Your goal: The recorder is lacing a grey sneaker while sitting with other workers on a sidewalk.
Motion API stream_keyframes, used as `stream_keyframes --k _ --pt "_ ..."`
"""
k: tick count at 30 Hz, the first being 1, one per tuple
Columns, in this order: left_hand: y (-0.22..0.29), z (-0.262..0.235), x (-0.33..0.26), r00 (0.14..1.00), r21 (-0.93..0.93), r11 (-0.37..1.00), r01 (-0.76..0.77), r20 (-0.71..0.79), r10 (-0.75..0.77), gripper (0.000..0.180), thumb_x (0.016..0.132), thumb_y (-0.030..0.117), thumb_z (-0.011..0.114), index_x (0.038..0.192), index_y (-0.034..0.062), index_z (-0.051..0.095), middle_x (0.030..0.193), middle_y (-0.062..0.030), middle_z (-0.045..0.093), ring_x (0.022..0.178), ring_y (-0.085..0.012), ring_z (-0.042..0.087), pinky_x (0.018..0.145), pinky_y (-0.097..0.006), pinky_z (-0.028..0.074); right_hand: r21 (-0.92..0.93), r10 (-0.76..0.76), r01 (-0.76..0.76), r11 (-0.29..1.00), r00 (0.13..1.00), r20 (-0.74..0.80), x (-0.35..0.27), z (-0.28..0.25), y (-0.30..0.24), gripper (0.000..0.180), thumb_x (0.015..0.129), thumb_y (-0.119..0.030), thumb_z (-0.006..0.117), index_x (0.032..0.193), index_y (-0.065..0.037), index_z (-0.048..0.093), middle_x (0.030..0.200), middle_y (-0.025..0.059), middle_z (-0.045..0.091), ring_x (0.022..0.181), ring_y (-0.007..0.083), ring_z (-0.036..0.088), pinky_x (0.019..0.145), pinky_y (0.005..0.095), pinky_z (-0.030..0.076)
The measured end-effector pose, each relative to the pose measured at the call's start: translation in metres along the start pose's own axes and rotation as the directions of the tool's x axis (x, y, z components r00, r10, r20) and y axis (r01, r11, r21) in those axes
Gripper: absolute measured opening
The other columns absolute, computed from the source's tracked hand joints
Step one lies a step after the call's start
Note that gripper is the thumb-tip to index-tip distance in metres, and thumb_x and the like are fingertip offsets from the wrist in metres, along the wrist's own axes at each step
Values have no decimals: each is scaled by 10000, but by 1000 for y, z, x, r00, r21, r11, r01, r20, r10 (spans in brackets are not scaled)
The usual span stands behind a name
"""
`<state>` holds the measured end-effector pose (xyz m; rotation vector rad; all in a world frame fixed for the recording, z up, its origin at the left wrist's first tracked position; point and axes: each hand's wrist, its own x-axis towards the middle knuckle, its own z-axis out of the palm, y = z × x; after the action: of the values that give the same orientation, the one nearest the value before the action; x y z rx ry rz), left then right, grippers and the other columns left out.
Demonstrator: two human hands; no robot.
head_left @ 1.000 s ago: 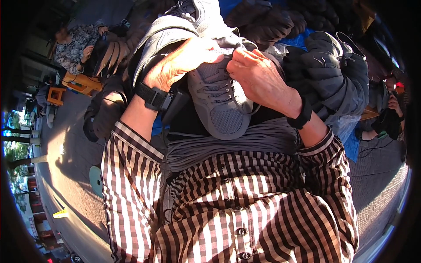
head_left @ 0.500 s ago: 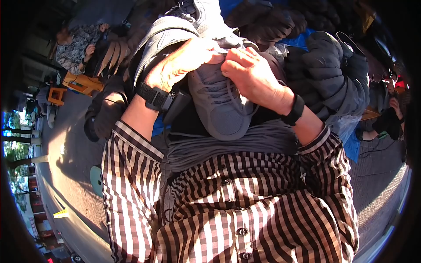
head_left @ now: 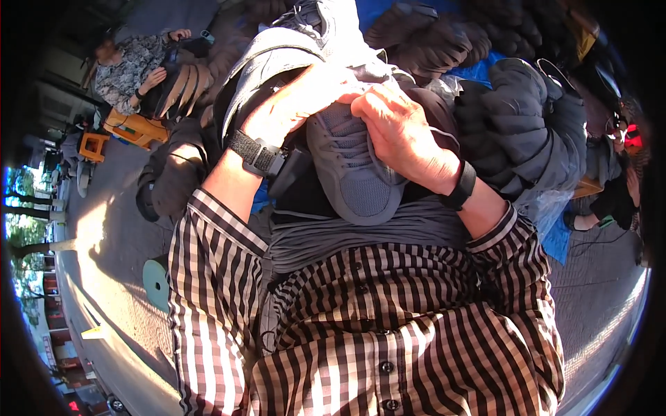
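Expect light, soft-meshed grey shoe (head_left: pixel 357 170); hold by firmer sole (head_left: pixel 365 220); can't tell grip of bent fingers (head_left: pixel 375 106), left hand (head_left: pixel 298 99) and right hand (head_left: pixel 408 137).

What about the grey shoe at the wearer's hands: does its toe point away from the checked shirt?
No, the grey shoe is turned with its rounded toe toward the checked shirt.

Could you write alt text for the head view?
Left hand and right hand meet over a grey shoe, its toe toward a checked shirt. Grey cords lie between shoe and shirt; orange stools stand at left.
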<state>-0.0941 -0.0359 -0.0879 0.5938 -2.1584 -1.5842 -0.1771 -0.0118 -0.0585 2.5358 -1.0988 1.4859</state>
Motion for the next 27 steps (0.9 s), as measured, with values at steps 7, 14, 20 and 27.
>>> stream_keyframes --k 7,14,20,27 --pt "-10 5 12 993 19 994 -107 -46 108 136 834 159 554 736 65 549 694 -26 528 703 -148 522 696 -297 442 -261 -116 139 955 988 101 7 4 -17 434 659 0 606 1086 -70 583 1038 100 585 939 315 536 817 403 467" --pt "25 -95 -23 966 -256 965 -48 -257 -20 174 864 171 499 734 70 554 654 -36 546 628 -166 510 638 -294 456 -516 -18 175 838 956 294 3 -9 -29 236 728 -55 567 963 -57 586 1016 95 576 896 250 565 805 368 436" --pt "-13 -102 -17 934 150 976 -158 -297 197 165 929 118 445 973 -7 543 764 -85 577 684 -170 530 629 -299 497 -578 -39 228 783 947 320 3 2 -31 278 743 -18 538 1019 10 523 1056 191 533 1011 338 511 917 458 393" --pt "-49 -122 4 939 -67 967 -244 -264 219 488 868 111 595 1267 -42 360 903 -74 500 743 -126 487 661 -267 478 -495 -188 258 830 964 187 4 15 -25 322 708 24 540 1027 41 503 1047 211 491 975 381 487 905 487 384"
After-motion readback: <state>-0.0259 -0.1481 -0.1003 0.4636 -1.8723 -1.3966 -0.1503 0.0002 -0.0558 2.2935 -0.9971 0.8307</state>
